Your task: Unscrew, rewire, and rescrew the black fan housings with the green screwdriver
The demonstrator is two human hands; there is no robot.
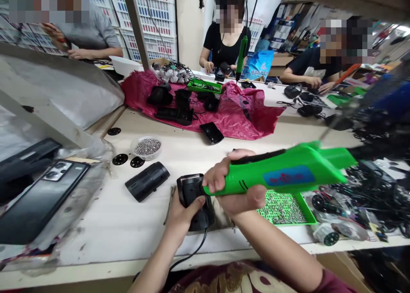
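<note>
My right hand (237, 190) is wrapped round a green electric screwdriver (285, 171), which lies nearly level with its tip end pointing left. That tip end meets a black plastic housing (194, 199) with a cord trailing from its lower end; the bit itself is hidden. Gripping the housing from the left, my left hand (181, 212) has its thumb across the top. A curved black cover (147, 181) lies to the left of it. Behind the cover stands a clear bowl of small screws (147, 147). Beside my right forearm sits a green tray (309, 209) of screws.
A pink plastic sheet (253, 118) carries several black housings. At left lies a smartphone (41, 203) near a metal post. Tangled black wires and parts (361, 190) crowd the right side. Several co-workers sit across the bench, and another green screwdriver (242, 56) hangs there.
</note>
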